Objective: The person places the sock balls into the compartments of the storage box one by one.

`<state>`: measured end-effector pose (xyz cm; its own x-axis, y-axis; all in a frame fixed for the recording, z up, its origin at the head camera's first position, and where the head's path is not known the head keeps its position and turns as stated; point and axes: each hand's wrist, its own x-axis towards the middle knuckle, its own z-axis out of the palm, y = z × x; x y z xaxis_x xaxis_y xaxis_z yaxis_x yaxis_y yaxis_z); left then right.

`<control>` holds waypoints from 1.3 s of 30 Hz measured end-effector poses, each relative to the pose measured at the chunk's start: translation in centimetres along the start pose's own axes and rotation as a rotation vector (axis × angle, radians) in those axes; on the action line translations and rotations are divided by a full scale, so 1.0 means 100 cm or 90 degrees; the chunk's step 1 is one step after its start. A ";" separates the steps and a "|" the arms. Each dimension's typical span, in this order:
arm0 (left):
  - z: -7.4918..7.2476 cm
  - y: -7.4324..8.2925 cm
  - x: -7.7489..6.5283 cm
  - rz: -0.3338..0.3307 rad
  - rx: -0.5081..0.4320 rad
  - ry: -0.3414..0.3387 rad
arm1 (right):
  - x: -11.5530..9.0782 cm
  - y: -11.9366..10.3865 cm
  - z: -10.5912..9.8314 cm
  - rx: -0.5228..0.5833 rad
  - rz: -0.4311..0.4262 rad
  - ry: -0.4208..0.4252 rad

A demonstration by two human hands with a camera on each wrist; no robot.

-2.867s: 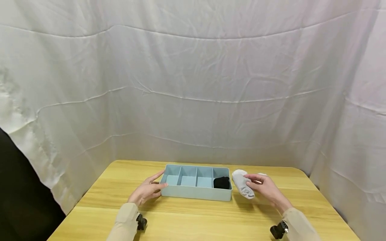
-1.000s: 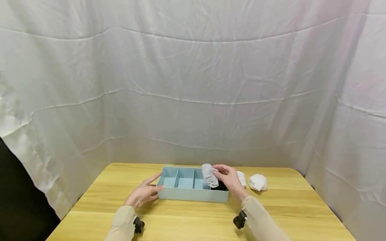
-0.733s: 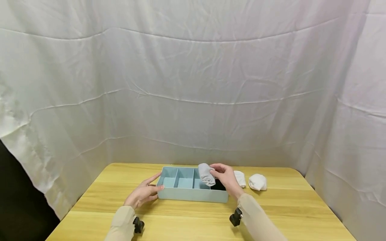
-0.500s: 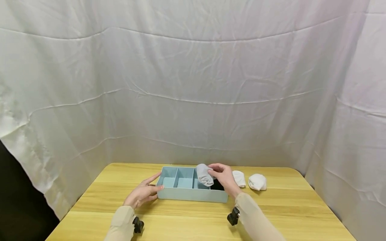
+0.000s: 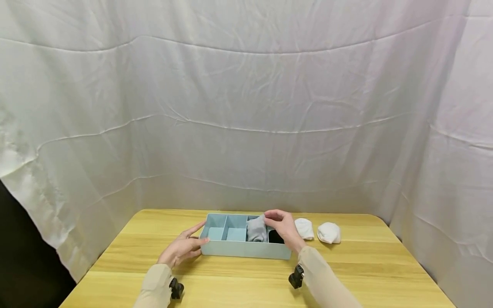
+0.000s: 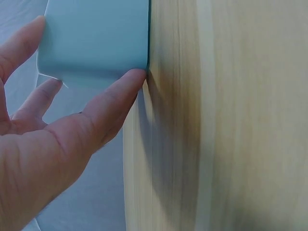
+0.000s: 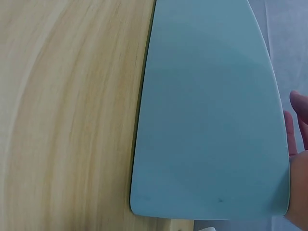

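Our outstretched left hand (image 5: 180, 248) is touching a pale-blue, rectangular plastic box (image 5: 246, 249); a rumpled, light-grey fabric bundle (image 5: 256, 231) is slumping in its third-from-left compartment (image 5: 252, 217). We cannot tell whether our right hand (image 5: 285, 226) is pinching it.

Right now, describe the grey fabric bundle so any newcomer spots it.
On the yellow wood-grain table sits a long pale-blue box with four compartments. The third from the left holds the grey fabric bundle; colour sets it apart from the black bundle beside it and two white bundles outside.
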<state>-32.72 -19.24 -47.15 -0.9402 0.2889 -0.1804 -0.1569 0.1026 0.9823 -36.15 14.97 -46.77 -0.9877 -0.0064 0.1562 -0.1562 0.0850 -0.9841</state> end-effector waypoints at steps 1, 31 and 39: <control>0.000 0.000 0.000 -0.001 0.001 0.001 | 0.000 0.000 0.000 0.000 0.003 0.001; -0.002 0.001 0.001 0.005 0.006 -0.017 | -0.020 -0.007 -0.059 0.000 0.003 -0.011; -0.004 0.003 0.000 0.007 0.011 -0.015 | -0.022 0.008 -0.087 -0.034 -0.001 0.001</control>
<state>-32.90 -19.63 -46.86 -0.9342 0.3129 -0.1710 -0.1412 0.1159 0.9832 -34.02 23.70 -47.14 -0.9875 -0.0056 0.1577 -0.1570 0.1381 -0.9779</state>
